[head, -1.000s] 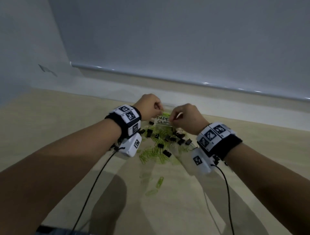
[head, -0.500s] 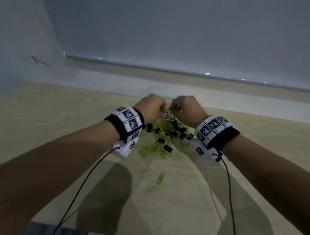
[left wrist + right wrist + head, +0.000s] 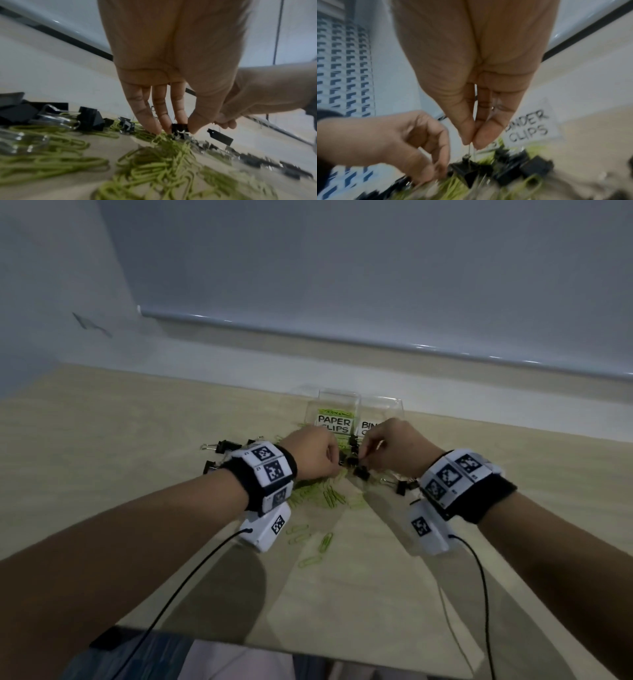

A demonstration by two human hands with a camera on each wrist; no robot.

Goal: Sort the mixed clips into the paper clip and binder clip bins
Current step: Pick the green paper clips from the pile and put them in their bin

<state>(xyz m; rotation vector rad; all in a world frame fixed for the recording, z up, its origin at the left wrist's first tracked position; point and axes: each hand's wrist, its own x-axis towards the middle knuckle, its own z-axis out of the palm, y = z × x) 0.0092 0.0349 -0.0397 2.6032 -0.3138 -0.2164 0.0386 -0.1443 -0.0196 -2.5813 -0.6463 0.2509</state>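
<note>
A mixed pile of green paper clips (image 3: 330, 496) and black binder clips (image 3: 361, 472) lies on the table in front of two clear bins. The left bin is labelled PAPER CLIPS (image 3: 334, 414) and holds green clips; the right one is the binder clip bin (image 3: 382, 410). My left hand (image 3: 179, 128) reaches into the pile and pinches a small black binder clip (image 3: 178, 132) between thumb and forefinger. My right hand (image 3: 471, 145) pinches the wire handles of another black binder clip (image 3: 467, 171) just above the pile. The two hands nearly touch.
More binder clips (image 3: 219, 446) lie left of the pile and others to the right (image 3: 402, 486). Stray paper clips (image 3: 325, 541) sit nearer me. A wall with a ledge (image 3: 376, 337) rises behind the bins. Wrist-camera cables (image 3: 191, 573) trail toward me.
Both hands have come down from in front of the paper clip bin into the pile, and each now pinches a binder clip. The bins' labels are uncovered.
</note>
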